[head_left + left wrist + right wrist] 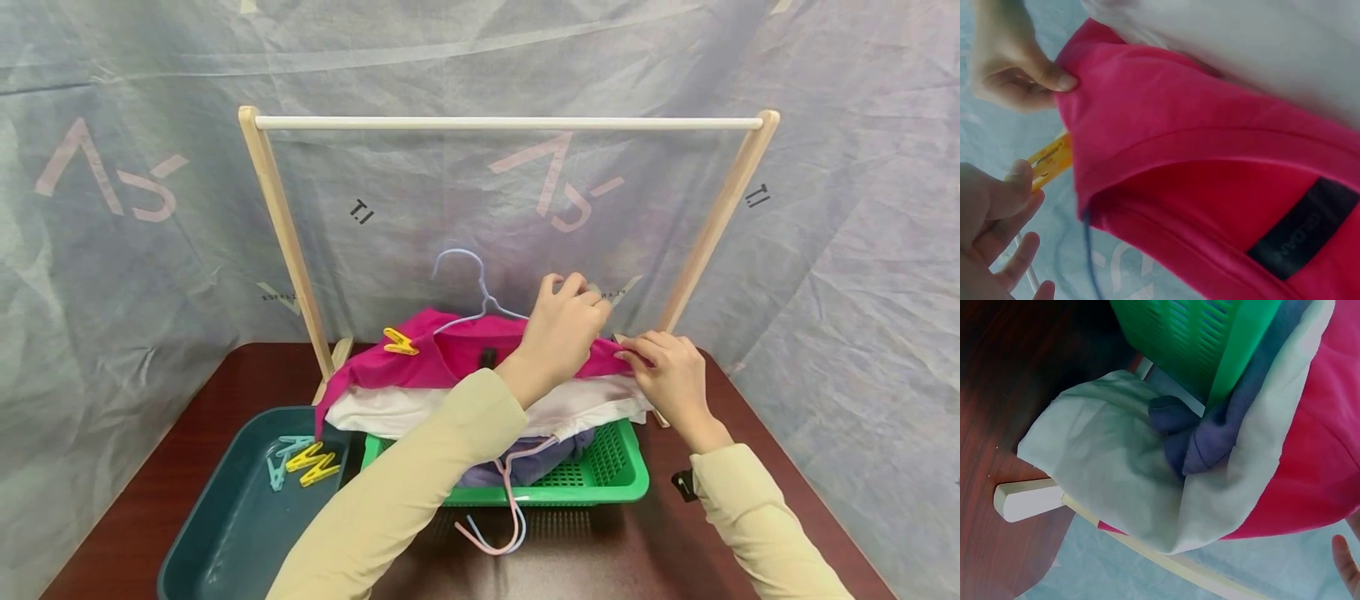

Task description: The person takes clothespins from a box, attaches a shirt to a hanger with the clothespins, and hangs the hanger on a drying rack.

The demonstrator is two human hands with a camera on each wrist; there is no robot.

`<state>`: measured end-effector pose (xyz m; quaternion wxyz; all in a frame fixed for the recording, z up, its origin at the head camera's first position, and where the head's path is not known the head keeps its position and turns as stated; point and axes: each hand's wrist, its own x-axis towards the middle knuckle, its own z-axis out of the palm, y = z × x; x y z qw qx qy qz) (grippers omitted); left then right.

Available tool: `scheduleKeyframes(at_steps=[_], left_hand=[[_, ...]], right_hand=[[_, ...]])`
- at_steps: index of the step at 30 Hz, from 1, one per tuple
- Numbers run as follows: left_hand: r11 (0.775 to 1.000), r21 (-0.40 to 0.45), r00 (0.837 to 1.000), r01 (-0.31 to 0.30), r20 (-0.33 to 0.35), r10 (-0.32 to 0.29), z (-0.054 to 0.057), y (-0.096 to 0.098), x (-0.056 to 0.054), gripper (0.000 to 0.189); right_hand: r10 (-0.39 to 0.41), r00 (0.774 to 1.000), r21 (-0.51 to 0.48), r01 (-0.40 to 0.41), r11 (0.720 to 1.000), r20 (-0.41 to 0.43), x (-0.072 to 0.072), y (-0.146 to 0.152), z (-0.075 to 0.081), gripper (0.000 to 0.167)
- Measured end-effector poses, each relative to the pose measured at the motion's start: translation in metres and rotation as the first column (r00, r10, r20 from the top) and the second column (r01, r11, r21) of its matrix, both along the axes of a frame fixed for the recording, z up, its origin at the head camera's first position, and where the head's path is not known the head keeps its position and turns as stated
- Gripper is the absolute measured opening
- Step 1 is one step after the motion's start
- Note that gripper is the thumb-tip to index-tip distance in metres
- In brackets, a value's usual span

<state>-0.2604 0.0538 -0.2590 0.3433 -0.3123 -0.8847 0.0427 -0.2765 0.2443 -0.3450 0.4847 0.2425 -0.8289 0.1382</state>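
Note:
A magenta shirt [386,362] with a dark neck label lies over a white garment [408,407], a pale blue hanger [483,287] rising from its neckline. One yellow clothespin [401,342] is clipped on its left shoulder. Reaching across to the shirt's right shoulder, my left hand [558,329] pinches a second yellow clothespin [1052,162] between thumb and fingers, its far end at the cloth edge beside the hanger wire. My right hand [670,375] pinches the shirt's right end, as the left wrist view also shows. In the head view my left hand hides the second clothespin.
Beneath the clothes stands a green basket [633,475] with purple cloth [536,467]. Pink and blue hanger hooks [510,500] stick out in front. At left, a dark teal tray [247,533] holds yellow and blue clothespins [318,469]. Behind rises a wooden rack [510,123].

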Motion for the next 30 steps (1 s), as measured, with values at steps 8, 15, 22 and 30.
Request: scheduleKeyframes(at_steps=[8, 15, 22, 30], left_hand=[[0.999, -0.015, 0.998, -0.031, 0.048, 0.031, -0.005, 0.000, -0.004, 0.020], [0.999, 0.019, 0.997, -0.032, 0.077, 0.030, -0.003, -0.003, -0.005, 0.008], [0.999, 0.033, 0.995, -0.009, 0.095, 0.005, 0.008, -0.011, 0.000, 0.006], [0.998, 0.055, 0.996, 0.010, 0.084, -0.015, 0.018, -0.017, 0.003, 0.005]], right_hand=[[0.040, 0.999, -0.010, -0.040, 0.999, -0.031, -0.001, -0.003, -0.001, 0.011], [0.053, 0.998, -0.014, -0.054, 0.998, -0.034, 0.000, -0.004, 0.001, 0.012], [0.055, 0.998, -0.020, -0.056, 0.998, -0.024, -0.001, -0.006, 0.001, 0.012], [0.046, 0.999, -0.017, -0.046, 0.999, -0.016, 0.000, -0.006, 0.003, 0.011]])
